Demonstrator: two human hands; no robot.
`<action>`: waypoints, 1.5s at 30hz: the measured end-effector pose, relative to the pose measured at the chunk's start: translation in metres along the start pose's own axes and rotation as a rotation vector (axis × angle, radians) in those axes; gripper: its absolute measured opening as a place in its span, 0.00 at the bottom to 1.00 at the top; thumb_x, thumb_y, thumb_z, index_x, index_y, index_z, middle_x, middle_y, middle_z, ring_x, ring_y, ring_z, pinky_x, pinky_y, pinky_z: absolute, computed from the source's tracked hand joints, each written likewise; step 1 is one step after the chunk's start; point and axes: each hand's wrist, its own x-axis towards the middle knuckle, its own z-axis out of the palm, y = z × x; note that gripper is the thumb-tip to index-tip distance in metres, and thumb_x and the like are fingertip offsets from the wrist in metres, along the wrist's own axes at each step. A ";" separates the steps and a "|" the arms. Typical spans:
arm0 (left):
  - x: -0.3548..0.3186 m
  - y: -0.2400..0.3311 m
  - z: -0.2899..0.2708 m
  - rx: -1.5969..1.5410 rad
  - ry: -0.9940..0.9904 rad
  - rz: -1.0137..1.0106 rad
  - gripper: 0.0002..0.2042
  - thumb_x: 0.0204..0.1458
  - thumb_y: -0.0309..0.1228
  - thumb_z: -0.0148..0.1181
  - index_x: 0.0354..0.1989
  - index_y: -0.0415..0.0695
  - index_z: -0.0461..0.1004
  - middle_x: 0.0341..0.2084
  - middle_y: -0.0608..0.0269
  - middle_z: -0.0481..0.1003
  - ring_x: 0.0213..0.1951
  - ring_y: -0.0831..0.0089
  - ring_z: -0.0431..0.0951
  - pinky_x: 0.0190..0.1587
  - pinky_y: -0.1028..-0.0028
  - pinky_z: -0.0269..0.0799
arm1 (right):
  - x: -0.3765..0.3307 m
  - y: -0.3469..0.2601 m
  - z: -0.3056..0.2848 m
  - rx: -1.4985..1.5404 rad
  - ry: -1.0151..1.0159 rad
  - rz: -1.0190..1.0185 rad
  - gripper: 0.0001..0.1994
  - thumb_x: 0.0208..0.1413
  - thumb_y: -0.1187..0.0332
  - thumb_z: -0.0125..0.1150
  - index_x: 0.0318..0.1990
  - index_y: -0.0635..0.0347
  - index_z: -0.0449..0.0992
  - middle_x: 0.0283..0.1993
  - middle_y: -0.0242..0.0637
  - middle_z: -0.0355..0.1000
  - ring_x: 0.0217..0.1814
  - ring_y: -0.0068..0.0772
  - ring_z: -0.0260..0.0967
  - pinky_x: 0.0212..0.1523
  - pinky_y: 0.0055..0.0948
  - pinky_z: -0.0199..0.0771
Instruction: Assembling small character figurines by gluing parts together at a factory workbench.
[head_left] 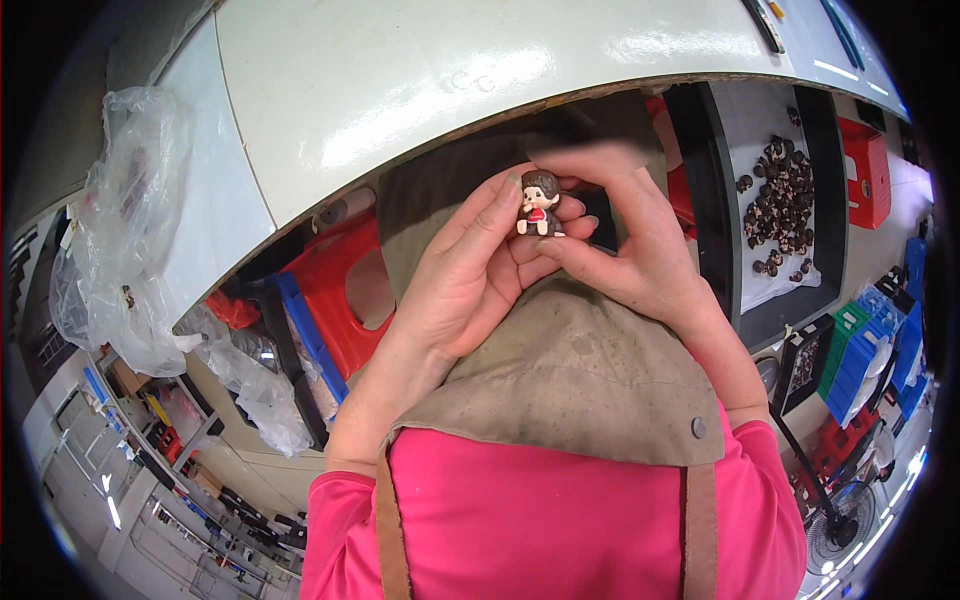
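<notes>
Between my two hands, just below the table's edge, sits a small brown figurine [540, 205] with a pale face and a red patch on its front. My left hand [480, 235] cups it from the left, with the thumb against its side. Curled in from the right, my right hand [620, 235] has its thumb close to the figurine's base. The fingers of both hands meet behind and under it, so part of their hold is hidden.
A white table [400, 70] stretches ahead of me. On the right, a dark tray [745, 310] holds many similar brown figurines [780, 200]. Clear plastic bags [135, 190] hang at the left. Red stools [340, 290] stand beside me, and a fan [840, 525] is at the lower right.
</notes>
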 end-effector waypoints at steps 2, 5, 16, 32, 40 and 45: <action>0.000 0.000 -0.001 -0.002 -0.003 0.006 0.19 0.63 0.38 0.43 0.58 0.41 0.59 0.45 0.54 0.71 0.49 0.65 0.74 0.51 0.70 0.71 | 0.000 0.000 0.000 -0.004 -0.008 0.001 0.26 0.42 0.74 0.65 0.52 0.63 0.68 0.46 0.38 0.66 0.46 0.32 0.66 0.48 0.28 0.67; -0.001 0.000 -0.002 -0.020 -0.011 0.009 0.19 0.63 0.38 0.44 0.58 0.41 0.59 0.45 0.53 0.71 0.49 0.64 0.74 0.51 0.70 0.71 | 0.000 0.000 0.001 0.004 -0.015 0.004 0.26 0.42 0.74 0.64 0.52 0.63 0.68 0.46 0.39 0.66 0.47 0.33 0.66 0.49 0.28 0.67; -0.002 0.002 0.008 0.041 0.056 0.054 0.19 0.62 0.39 0.44 0.55 0.39 0.62 0.43 0.56 0.72 0.45 0.67 0.75 0.48 0.71 0.74 | 0.001 -0.003 0.002 0.044 0.002 -0.006 0.25 0.42 0.74 0.62 0.53 0.60 0.68 0.44 0.38 0.68 0.47 0.38 0.65 0.48 0.31 0.66; -0.004 0.004 0.008 0.090 0.054 0.097 0.21 0.61 0.40 0.47 0.58 0.41 0.59 0.45 0.56 0.72 0.46 0.68 0.74 0.49 0.72 0.72 | 0.002 -0.003 0.000 0.058 -0.032 -0.028 0.27 0.44 0.75 0.61 0.56 0.61 0.66 0.49 0.41 0.65 0.51 0.41 0.63 0.51 0.32 0.65; -0.004 0.004 0.007 0.108 0.037 0.145 0.24 0.59 0.38 0.50 0.62 0.45 0.56 0.46 0.55 0.72 0.46 0.68 0.74 0.51 0.69 0.70 | 0.001 -0.003 0.001 0.037 -0.042 -0.010 0.27 0.45 0.75 0.61 0.57 0.62 0.66 0.49 0.39 0.64 0.44 0.31 0.64 0.50 0.28 0.64; -0.005 0.004 0.009 0.102 0.033 0.138 0.25 0.59 0.36 0.51 0.64 0.45 0.54 0.46 0.55 0.71 0.47 0.68 0.73 0.52 0.69 0.70 | 0.002 -0.005 -0.001 0.039 -0.043 -0.008 0.27 0.45 0.75 0.62 0.57 0.62 0.66 0.48 0.40 0.65 0.46 0.33 0.63 0.51 0.29 0.63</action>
